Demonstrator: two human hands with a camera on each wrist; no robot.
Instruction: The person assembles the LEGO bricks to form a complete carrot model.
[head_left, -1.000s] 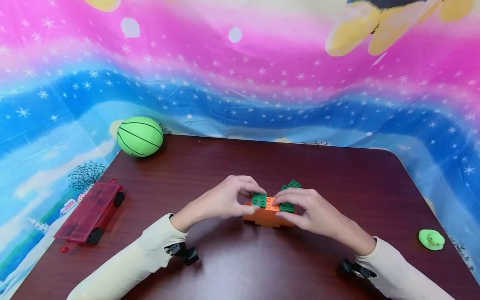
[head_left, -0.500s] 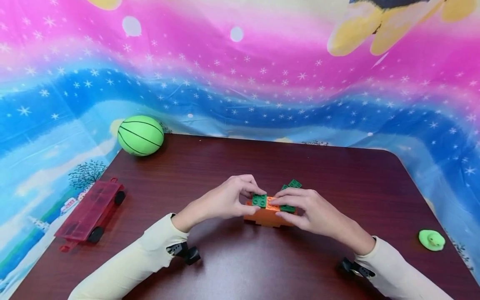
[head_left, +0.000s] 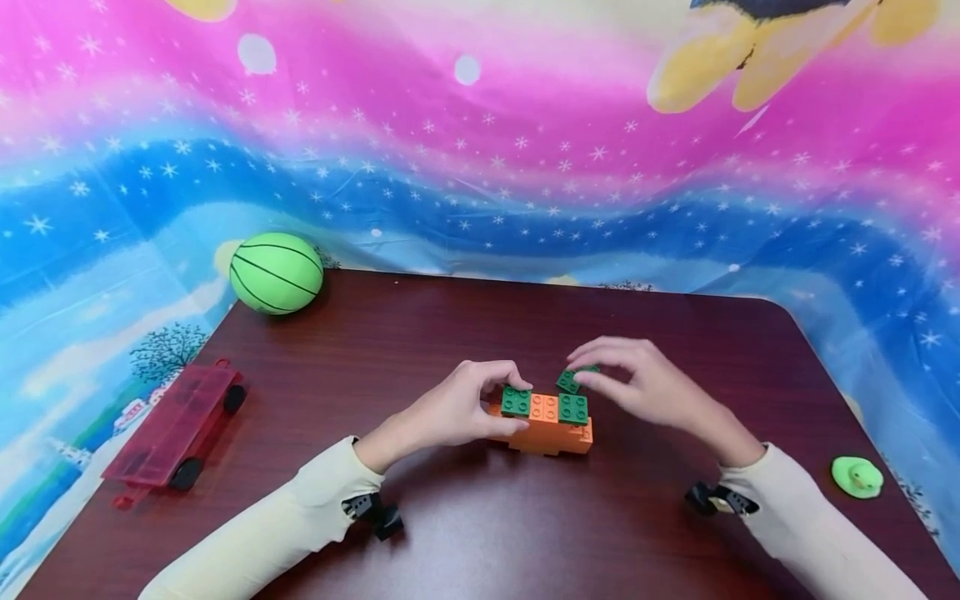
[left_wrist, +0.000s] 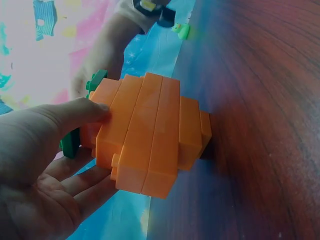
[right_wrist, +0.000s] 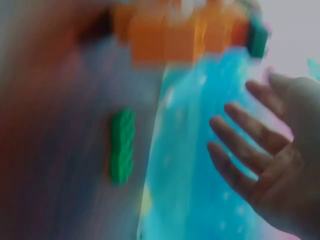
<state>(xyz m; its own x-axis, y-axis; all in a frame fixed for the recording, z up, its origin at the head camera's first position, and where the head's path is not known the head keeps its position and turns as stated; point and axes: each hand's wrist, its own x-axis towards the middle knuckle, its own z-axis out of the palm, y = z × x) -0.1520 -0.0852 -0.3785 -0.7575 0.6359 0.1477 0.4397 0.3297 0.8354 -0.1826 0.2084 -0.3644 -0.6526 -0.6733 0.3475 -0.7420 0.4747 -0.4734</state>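
An orange toy-brick build (head_left: 555,437) stands on the table, stepped inward toward its base. On its top sit two green bricks, one on the left (head_left: 515,402) and one on the right (head_left: 573,408), with orange studs between. My left hand (head_left: 453,408) grips the build's left end, thumb on the near face and fingers behind, as the left wrist view also shows. Beyond the build, loose green bricks (right_wrist: 121,146) lie on the table. Over them in the head view hovers my right hand (head_left: 648,383), its fingers spread and holding nothing; the right wrist view is blurred.
A green ball (head_left: 276,273) is at the table's far left corner. Along the left edge stands a translucent red toy wagon (head_left: 176,425) with black wheels. Near the right edge sits a green rubber duck (head_left: 857,477). A patterned cloth (head_left: 450,183) hangs behind the dark table (head_left: 487,533).
My right hand has let go of the build's right end and moved up and away toward the loose green bricks. The left hand keeps its grip.
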